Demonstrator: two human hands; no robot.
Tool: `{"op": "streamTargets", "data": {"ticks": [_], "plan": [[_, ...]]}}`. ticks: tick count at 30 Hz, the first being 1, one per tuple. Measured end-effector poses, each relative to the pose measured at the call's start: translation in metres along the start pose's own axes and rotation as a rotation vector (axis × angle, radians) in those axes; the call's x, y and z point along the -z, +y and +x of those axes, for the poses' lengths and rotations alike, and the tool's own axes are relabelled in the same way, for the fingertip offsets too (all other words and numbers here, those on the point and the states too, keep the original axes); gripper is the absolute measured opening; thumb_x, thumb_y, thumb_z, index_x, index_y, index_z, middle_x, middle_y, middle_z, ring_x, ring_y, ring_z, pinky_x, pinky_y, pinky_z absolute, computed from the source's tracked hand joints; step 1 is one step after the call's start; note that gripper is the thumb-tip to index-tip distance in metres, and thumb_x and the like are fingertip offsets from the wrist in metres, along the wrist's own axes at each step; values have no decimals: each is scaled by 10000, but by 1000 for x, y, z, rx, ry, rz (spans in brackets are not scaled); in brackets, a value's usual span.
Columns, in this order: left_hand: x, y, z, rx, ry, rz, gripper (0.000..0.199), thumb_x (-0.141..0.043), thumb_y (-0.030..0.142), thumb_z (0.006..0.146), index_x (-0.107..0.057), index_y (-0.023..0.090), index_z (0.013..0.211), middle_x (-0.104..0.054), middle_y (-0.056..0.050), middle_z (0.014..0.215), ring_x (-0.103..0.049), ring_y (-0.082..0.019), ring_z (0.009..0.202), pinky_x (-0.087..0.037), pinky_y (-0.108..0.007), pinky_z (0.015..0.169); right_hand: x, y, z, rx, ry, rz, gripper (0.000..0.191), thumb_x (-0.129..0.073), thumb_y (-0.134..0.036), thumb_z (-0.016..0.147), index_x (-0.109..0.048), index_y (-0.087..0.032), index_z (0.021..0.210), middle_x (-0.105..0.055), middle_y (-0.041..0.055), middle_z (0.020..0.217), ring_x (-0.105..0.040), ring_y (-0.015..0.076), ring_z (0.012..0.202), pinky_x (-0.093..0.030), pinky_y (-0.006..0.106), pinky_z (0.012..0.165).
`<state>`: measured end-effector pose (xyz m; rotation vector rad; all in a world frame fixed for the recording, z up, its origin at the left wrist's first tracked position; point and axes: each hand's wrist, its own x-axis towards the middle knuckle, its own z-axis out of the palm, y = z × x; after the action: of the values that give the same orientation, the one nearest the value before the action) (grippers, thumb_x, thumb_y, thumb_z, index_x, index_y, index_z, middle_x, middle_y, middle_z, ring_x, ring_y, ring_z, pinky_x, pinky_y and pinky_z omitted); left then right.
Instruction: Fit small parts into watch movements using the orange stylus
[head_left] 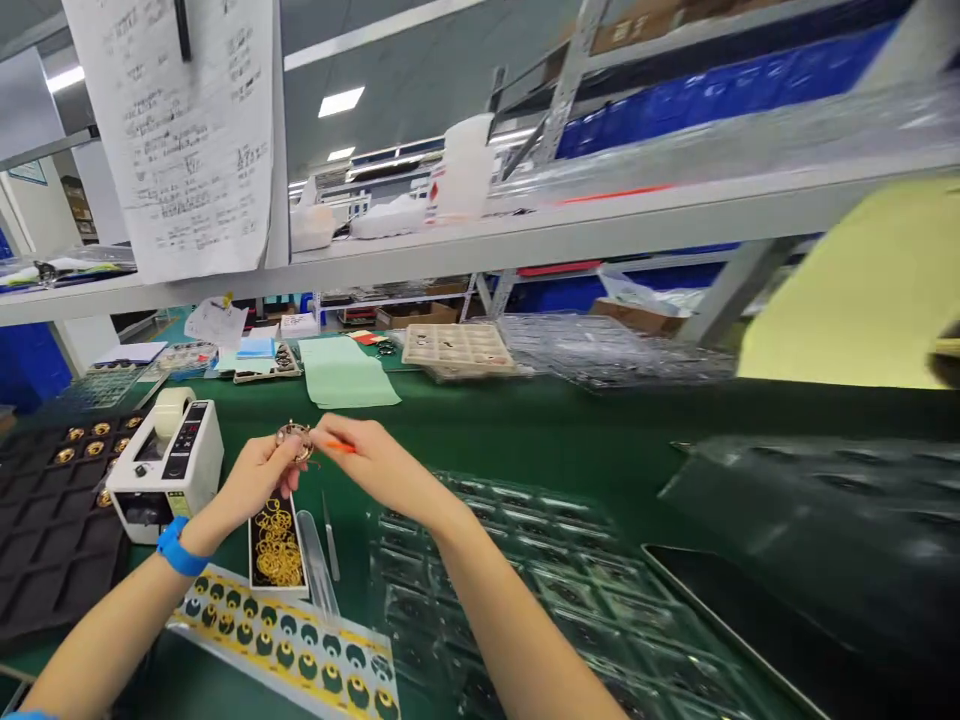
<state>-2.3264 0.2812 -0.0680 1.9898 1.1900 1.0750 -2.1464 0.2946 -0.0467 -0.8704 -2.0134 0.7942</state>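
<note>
My left hand [259,475] is closed on the round part [293,437], which sits at my fingertips, pinched between thumb and fingers. My right hand [367,458] is closed around the orange tool [342,446], its fingertips at the part's right edge; whether they touch it, I can't tell. Nearer me than the part lie gold rings [279,550] in a box [279,592], with tweezers [331,540] to their right.
</note>
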Motion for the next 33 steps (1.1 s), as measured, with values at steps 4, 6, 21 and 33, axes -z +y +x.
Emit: {"op": "streamTargets", "data": {"ticks": [4,6,21,33], "plan": [[4,-14,1,-128,154,232,464,-284,480,984,-455,185,669,-498,-8,562,-468,-137,500,-341,-249,500,-11,-1,3,-134,78,137,476,-437,-631,864,-453,-200,664,-382,-35,577,-335,119,560,-269,264,545],[4,-20,4,-231,211,380,425,-297,414,994,-445,191,664,-491,-15,596,-458,-151,541,-324,-267,524,-19,-4,4,-176,23,213,555,-386,-703,841,-500,-186,673,-407,-27,569,-343,109,524,-275,260,516],[12,-41,-22,-360,202,971,403,-270,238,1019,-642,93,1079,-555,-84,656,-562,-220,696,-350,-341,589,-61,-21,-1,-446,75,501,616,-733,-784,491,-576,-190,531,-415,-19,486,-285,86,453,-248,279,478],[42,-77,-156,516,504,-270,696,-405,777,825,-600,115,912,-532,-28,618,-479,-127,458,-337,-245,414,-57,9,5,-432,321,439,529,-831,-711,438,-642,-238,577,-507,32,578,-361,129,525,-226,347,538]]}}
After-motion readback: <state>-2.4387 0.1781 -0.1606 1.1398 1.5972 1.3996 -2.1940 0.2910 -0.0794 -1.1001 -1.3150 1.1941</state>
